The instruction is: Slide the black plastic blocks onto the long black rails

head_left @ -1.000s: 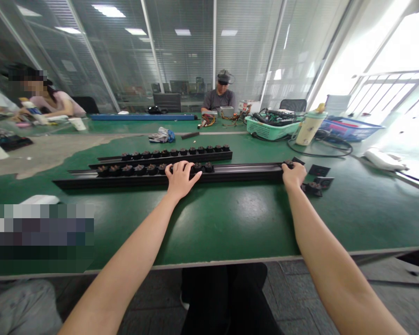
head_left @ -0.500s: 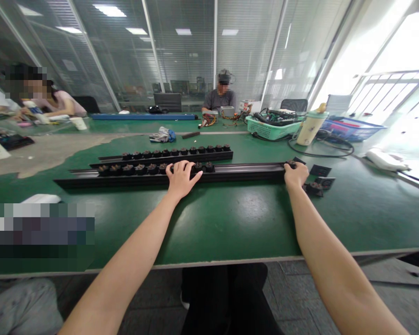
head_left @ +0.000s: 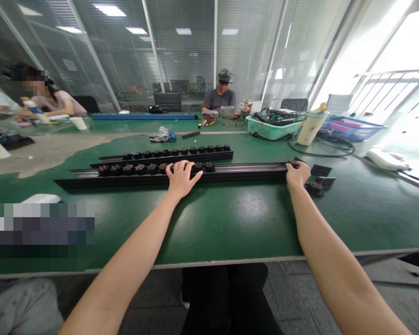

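A long black rail [head_left: 244,172] lies across the green table [head_left: 230,223], its left half filled with a row of small black round parts [head_left: 132,169]. My left hand [head_left: 181,178] rests on the rail's middle with fingers spread over the last parts in the row. My right hand [head_left: 297,175] is at the rail's right end, fingers curled round a small black part [head_left: 293,163] there. A second, shorter rail [head_left: 167,156] with its own row of parts lies just behind.
Loose black parts and flat black plates [head_left: 319,179] lie right of my right hand. Farther back are a green basket [head_left: 270,128], a cup [head_left: 309,125], coiled cable [head_left: 328,146] and a blue tray. Two other people sit at the far side.
My right hand has shifted slightly right at the rail's end. My left hand has stayed put on the middle of the rail.
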The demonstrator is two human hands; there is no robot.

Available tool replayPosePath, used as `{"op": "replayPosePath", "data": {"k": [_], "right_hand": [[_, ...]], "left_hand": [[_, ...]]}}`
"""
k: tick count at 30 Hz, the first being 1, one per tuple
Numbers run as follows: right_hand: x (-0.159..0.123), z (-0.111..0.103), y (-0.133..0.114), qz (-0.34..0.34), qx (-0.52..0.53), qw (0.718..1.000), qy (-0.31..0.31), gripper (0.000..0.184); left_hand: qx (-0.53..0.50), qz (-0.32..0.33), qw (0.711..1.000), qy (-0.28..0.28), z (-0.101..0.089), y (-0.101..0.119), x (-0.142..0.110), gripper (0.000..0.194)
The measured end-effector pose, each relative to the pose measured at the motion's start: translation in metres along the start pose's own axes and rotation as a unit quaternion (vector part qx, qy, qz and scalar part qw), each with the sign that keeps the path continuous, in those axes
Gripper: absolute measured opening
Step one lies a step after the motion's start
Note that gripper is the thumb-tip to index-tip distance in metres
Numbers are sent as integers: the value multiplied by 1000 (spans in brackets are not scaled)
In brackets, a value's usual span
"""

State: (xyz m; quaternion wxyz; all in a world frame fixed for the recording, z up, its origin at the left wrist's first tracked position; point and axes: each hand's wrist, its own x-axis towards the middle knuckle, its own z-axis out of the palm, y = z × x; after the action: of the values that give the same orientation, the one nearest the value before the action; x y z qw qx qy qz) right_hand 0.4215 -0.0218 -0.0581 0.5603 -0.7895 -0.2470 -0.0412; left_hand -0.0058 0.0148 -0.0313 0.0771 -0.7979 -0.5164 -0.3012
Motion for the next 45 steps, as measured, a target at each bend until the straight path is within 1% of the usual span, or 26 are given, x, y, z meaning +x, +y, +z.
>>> {"op": "replayPosePath", "data": {"k": [2,6,8,13,16,18,23,32,36,40,45], "right_hand": [[1,0,1,14,8,1000,5,24],[3,0,1,56,20,998,8,33],[4,0,0,65,22,998,4,36],[3,1,-1,77,30,996,16,37],[2,0,-2,95,43,994,23,33],[1,-2,-3,95,39,995,18,30],[-2,-5,-5,68,12,998,8,23],[1,-4,0,76,31,997,11,36],[3,0,2,86,54,994,31,37],[3,4,0,116,87,988,45,40],[1,8,-2,102,136,985,30,39]], "left_hand": [[1,-1,1000,-1,0,0,0,43],[2,-1,1000,0,1,0,0,42],[1,2,1000,3,1,-1,0,43],[-3,2,1000,2,1,-1,0,43],[-3,-3,1000,-3,0,0,0,43],[-2,-5,1000,-6,-1,1,0,43],[-1,-4,1000,-7,-2,2,0,43],[-1,-7,1000,-11,-1,2,0,43],[1,-5,1000,-8,-1,1,0,43],[2,-3,1000,-4,0,0,0,44],[3,-3,1000,-5,1,-1,0,44]]}}
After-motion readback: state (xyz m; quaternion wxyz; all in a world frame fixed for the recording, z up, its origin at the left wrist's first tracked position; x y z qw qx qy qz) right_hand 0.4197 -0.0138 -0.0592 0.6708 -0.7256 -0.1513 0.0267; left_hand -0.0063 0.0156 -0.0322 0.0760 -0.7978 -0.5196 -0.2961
